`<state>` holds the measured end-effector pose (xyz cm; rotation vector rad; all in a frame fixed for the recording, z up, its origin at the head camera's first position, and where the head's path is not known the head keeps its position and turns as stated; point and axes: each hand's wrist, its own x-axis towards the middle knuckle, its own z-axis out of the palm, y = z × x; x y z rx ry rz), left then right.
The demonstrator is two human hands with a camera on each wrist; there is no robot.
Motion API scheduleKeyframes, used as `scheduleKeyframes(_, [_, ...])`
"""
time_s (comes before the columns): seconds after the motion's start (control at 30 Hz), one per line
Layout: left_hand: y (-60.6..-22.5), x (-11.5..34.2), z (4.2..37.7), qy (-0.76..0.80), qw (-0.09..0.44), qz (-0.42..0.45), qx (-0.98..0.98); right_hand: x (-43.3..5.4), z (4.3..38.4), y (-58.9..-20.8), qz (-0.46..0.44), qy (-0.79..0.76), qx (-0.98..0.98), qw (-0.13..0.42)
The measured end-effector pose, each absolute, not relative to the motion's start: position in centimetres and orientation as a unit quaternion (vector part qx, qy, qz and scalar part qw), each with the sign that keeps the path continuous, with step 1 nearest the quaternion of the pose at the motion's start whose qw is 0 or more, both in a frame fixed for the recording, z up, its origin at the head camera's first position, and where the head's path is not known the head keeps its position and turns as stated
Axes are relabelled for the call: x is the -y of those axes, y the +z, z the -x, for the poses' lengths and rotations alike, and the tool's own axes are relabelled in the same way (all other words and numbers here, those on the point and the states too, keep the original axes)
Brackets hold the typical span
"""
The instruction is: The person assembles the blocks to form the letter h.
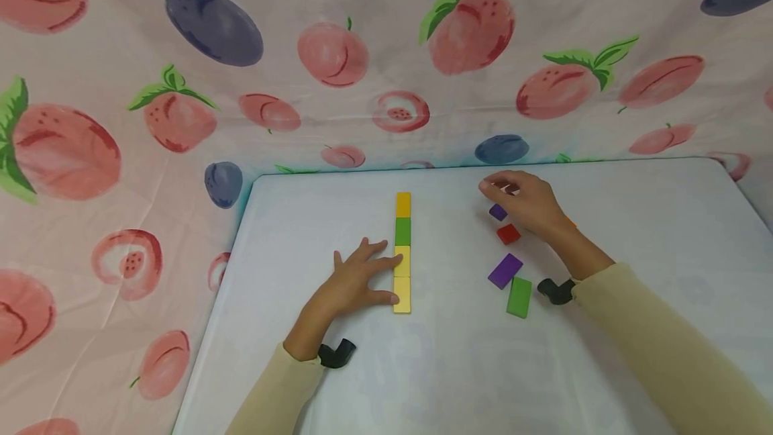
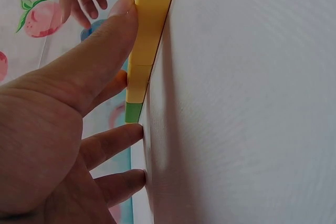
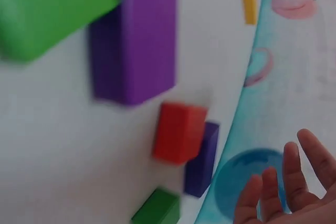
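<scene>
Blocks (image 1: 403, 251) lined up mid-frame look light, stiff and smooth, best pinched across their sides; my left grip (image 1: 351, 283) touches them, fingers spread; my right grip (image 1: 529, 203), right of centre, hovers empty.

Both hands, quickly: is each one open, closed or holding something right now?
Left hand: open, touching the block row.
Right hand: open, holding nothing.
</scene>
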<state>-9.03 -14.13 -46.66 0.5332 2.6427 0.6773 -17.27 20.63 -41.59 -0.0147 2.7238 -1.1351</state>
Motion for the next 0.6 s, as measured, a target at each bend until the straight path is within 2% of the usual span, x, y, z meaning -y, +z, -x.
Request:
scheduleKeyframes(0.4, [-46.6,14.2,9.0,0.242,0.187,-0.188,-0.933,-23.3,17.6,-43.4,0.0,-0.301,-0.952,0.062])
scheduleKeyframes(0.6, [-46.6,14.1,9.0,0.242,0.183,-0.186,-0.935,-24.0,17.9,-44.1,-0.025,-0.267,-0.96,0.085])
